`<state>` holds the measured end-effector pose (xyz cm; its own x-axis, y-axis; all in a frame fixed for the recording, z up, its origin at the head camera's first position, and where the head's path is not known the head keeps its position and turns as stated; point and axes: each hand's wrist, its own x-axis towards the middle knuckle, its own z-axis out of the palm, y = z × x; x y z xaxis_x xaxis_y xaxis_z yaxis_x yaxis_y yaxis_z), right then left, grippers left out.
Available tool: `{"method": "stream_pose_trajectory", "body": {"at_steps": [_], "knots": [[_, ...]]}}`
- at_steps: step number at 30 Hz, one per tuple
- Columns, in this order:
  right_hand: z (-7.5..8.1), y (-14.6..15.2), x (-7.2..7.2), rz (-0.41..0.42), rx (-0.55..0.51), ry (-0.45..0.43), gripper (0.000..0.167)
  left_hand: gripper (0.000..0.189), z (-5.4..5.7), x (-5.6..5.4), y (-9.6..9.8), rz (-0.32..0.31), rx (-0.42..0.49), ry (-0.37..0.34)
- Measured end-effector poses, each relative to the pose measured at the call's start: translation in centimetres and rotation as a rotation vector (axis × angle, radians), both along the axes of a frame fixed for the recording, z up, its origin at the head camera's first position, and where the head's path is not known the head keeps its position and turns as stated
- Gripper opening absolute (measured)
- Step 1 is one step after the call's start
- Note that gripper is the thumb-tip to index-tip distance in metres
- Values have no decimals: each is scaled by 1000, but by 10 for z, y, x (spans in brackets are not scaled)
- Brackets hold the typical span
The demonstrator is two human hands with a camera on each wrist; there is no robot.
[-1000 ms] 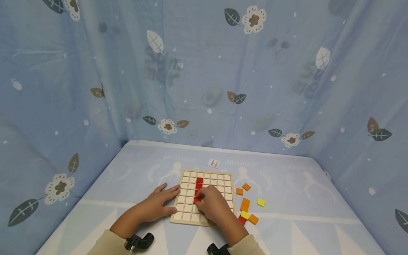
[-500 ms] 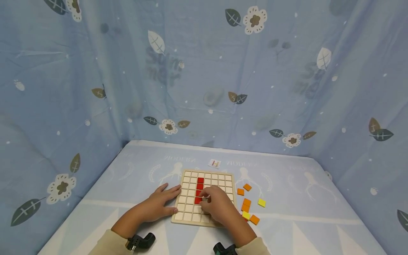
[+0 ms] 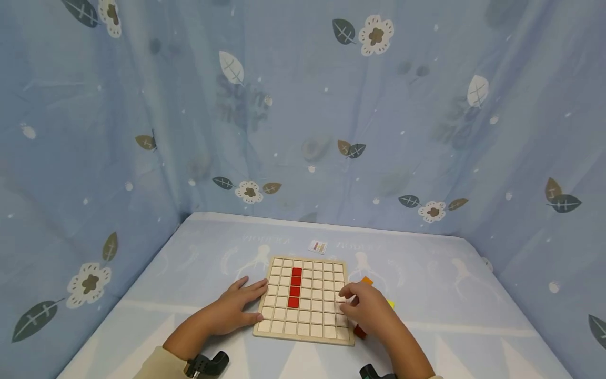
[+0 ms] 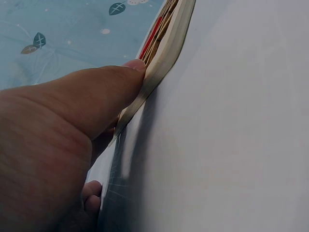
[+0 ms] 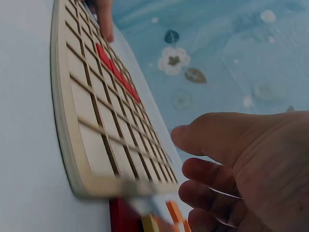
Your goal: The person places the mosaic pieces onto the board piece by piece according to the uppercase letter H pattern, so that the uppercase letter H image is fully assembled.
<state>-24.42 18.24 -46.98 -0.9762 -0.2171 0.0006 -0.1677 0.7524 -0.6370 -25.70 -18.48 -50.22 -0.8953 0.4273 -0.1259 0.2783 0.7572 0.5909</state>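
Observation:
A square wooden grid board [image 3: 315, 318] lies on the table, with a column of several red tiles [image 3: 295, 291] set in its cells. At the board's left edge rests my left hand [image 3: 232, 310], fingers spread; its thumb touches the rim [image 4: 159, 77] in the left wrist view. My right hand [image 3: 366, 308] hovers by the right edge, fingers loosely bent. In the right wrist view nothing shows between its thumb and fingers. Partly hidden by this hand are loose tiles: orange [image 3: 366, 280], yellow [image 3: 391, 304] and dark red [image 3: 360, 331].
Behind the board lies a small printed card [image 3: 317, 247]. A pale patterned cloth covers the table [image 3: 454, 295]. Blue flowered curtains [image 3: 303, 116] stand around the back and sides. A black wrist device [image 3: 206, 363] sits on the left wrist.
My right hand has moved right, from the red column to the board's right edge near the loose tiles. The lowest red tile is now uncovered. My left hand has stayed in place.

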Motion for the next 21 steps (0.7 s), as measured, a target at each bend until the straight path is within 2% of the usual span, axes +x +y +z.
{"method": "stream_pose_trajectory", "body": {"at_steps": [5, 10, 16, 21], "knots": [[-5, 26, 9, -61, 37, -67, 15, 81, 0, 4, -1, -5, 12, -10], [-7, 45, 14, -86, 89, -100, 25, 82, 1, 3, -1, -2, 10, 3], [-10, 55, 23, -73, 111, -132, 23, 82, -1, 2, -1, 0, 0, -3], [-9, 54, 29, -19, 103, -100, 24, 81, -1, 2, -1, -7, -3, 2]]}}
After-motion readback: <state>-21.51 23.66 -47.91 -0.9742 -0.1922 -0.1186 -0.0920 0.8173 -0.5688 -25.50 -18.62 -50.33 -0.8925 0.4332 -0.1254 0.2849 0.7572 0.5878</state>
